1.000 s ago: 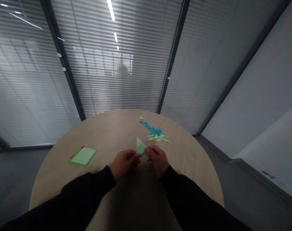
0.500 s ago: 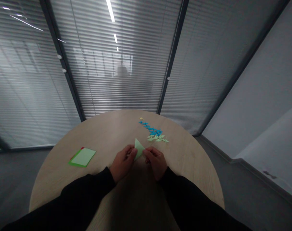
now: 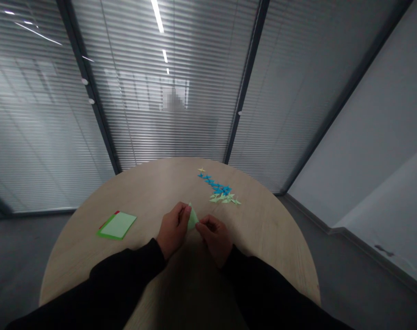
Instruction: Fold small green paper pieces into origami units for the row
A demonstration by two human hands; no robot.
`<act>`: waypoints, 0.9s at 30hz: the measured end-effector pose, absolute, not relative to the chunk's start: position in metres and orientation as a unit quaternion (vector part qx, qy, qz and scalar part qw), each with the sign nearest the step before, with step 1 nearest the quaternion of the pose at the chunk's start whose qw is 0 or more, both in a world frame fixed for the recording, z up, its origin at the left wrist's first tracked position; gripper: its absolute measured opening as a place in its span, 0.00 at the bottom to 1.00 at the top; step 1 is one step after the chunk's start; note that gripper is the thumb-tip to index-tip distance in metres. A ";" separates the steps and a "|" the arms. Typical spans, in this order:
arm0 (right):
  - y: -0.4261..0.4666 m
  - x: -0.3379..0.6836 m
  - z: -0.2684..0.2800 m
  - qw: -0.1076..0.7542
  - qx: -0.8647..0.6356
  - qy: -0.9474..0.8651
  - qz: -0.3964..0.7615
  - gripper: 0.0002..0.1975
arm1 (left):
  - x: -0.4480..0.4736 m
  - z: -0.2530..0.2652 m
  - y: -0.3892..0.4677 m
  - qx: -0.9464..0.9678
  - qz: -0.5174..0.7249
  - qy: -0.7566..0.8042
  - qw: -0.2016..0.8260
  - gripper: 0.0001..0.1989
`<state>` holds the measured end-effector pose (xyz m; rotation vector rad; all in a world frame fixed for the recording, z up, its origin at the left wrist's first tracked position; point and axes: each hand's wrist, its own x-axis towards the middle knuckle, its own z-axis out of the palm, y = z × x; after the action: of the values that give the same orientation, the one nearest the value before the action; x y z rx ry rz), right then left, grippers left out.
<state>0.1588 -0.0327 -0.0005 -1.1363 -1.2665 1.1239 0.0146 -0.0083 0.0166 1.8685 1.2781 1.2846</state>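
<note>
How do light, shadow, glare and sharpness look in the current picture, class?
Head view: dim light overall, with bright streaks of glare across the blinds; head view: dark shadow over the near part of the round table, the black sleeves showing little detail; head view: the light green paper held by the left hand and right hand looks soft, any creases hard to make out.

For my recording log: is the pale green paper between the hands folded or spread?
Folded: the paper shows a pointed, triangular outline between left hand and right hand, unlike the four-cornered pale sheet. Number of layers: cannot tell.
</note>
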 end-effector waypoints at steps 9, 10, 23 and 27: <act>-0.035 0.158 0.003 0.490 -0.462 -0.569 0.471 0.12 | 0.012 0.020 -0.006 0.693 0.480 0.478 0.247 0.14; -0.035 0.158 0.004 0.486 -0.461 -0.571 0.475 0.12 | 0.013 0.020 -0.006 0.694 0.479 0.479 0.245 0.14; -0.029 0.166 -0.003 0.499 -0.514 -0.605 0.348 0.17 | 0.015 0.012 -0.007 0.632 0.522 0.414 0.397 0.21; -0.027 0.172 -0.003 0.493 -0.518 -0.636 0.291 0.17 | 0.014 0.009 -0.008 0.581 0.486 0.386 0.527 0.24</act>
<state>0.1723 -0.0265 -0.0029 -1.2571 -1.5417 0.7048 0.0144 -0.0078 0.0094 1.3881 0.9233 1.1613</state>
